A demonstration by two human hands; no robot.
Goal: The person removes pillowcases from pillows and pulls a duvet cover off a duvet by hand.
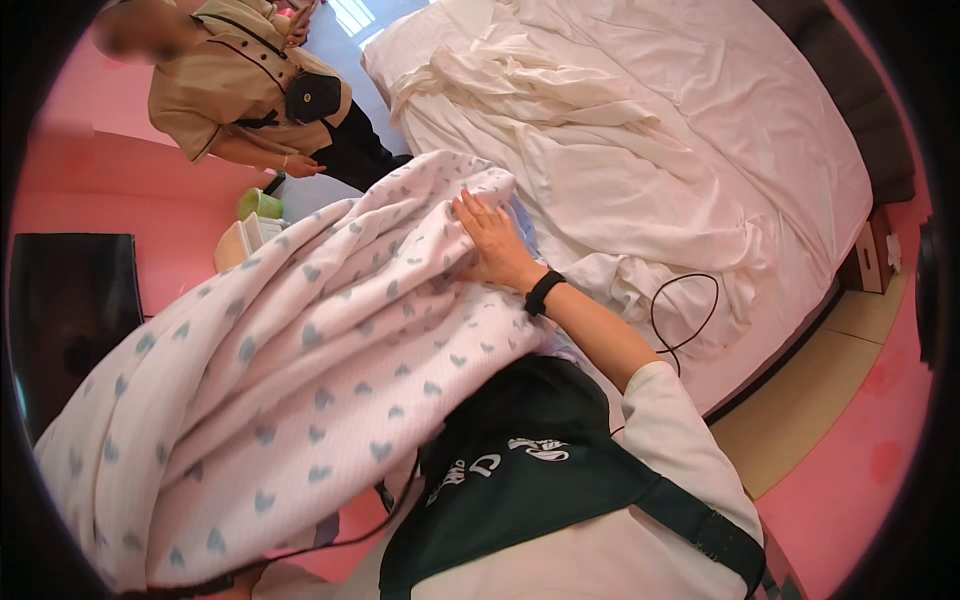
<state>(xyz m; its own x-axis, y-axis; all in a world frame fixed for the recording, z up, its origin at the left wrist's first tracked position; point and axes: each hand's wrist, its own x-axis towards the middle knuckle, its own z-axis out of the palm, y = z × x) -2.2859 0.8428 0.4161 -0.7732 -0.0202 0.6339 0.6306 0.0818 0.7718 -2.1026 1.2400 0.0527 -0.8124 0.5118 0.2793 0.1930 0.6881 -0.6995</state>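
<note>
A large white blanket (330,350) with grey-blue hearts hangs in loose folds across the left and middle of the head view. My right hand (492,240), with a black band at the wrist, rests on the blanket's bunched upper part. Its fingers are stretched and slightly apart against the cloth; the thumb is hard to make out. My left hand does not show; the blanket covers that side. Beside my right hand a bit of pale blue cloth (523,225) peeks out from behind the blanket.
A bed with rumpled white sheets (590,130) fills the upper right, with a thin black cable (712,300) looped on its near edge. A person (250,90) stands at the upper left. A black screen (78,320) and a green bin (260,204) are at left.
</note>
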